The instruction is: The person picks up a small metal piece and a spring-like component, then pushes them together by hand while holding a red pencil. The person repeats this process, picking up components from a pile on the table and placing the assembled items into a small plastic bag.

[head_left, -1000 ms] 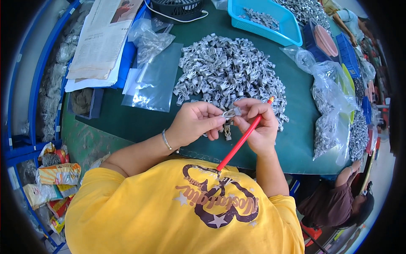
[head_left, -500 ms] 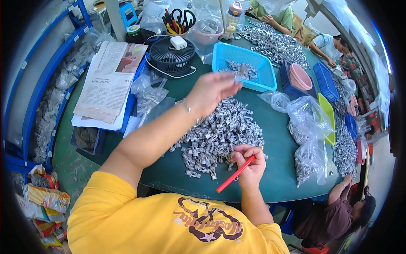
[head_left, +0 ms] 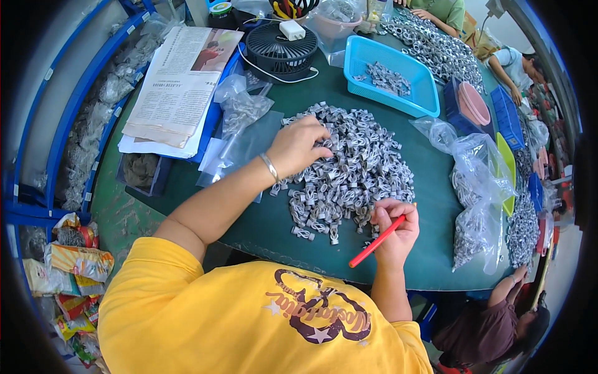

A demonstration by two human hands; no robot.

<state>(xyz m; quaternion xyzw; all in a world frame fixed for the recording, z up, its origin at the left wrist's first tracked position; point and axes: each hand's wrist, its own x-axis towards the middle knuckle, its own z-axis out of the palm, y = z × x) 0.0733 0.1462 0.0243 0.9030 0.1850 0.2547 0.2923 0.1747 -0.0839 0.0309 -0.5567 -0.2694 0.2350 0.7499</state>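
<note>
A large heap of small grey looped metal parts (head_left: pixel 355 149) lies on the green table in front of me. My left hand (head_left: pixel 299 146) reaches over the heap's left edge, thumb and fingers apart, fingertips close to the parts; I see nothing held in it. At the heap's near right side, my right hand (head_left: pixel 398 225) is closed around a slim red pen-shaped tool (head_left: pixel 377 245), its long end slanting down to the left. What lies under the right fingertips is partly hidden. Beyond the heap, a light blue plastic basket (head_left: pixel 352 68) holds a smaller batch of similar grey parts.
At the left, a newspaper (head_left: pixel 180 81) lies on papers beside a black fan (head_left: pixel 281 53) and plastic bags (head_left: pixel 240 109). Right of the heap sit filled clear bags (head_left: pixel 476 199) and a pink bowl in a dark bin (head_left: pixel 474 103). Other people work along the table's far and right sides.
My left hand has come back from the blue basket to the heap's left edge. The right hand still grips the red tool. The whole view has shifted slightly.
</note>
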